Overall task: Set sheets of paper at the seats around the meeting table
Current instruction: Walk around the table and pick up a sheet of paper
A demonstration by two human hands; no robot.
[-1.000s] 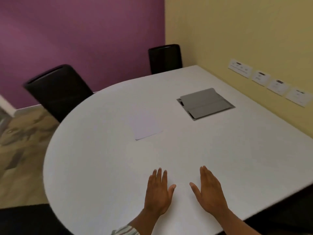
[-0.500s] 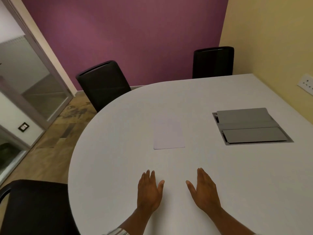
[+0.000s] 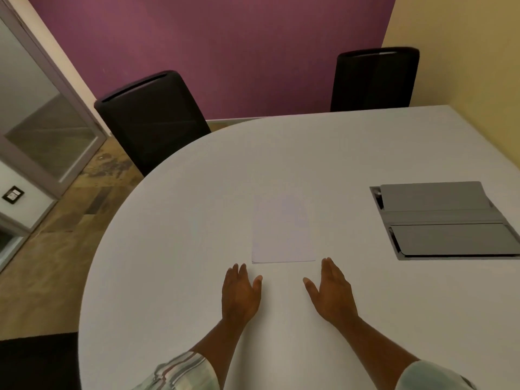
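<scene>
White paper (image 3: pixel 282 230) lies flat near the middle of the white meeting table (image 3: pixel 174 249); I cannot tell whether it is one sheet or a stack. My left hand (image 3: pixel 239 295) hovers palm down just below the paper's near left corner, fingers apart, holding nothing. My right hand (image 3: pixel 332 294) is spread the same way just below the near right corner. Neither hand touches the paper. Both forearms reach in from the bottom edge, with striped sleeves showing.
A grey flap-covered cable box (image 3: pixel 444 220) is set into the table at the right. Two black chairs (image 3: pixel 153 119) (image 3: pixel 374 78) stand at the far side against the purple wall. Another black seat (image 3: pixel 36 361) is at the lower left. A glass door (image 3: pixel 42 116) is left.
The view has swung left and closed in on the paper. Both hands have moved forward, now just short of the paper's near edge.
</scene>
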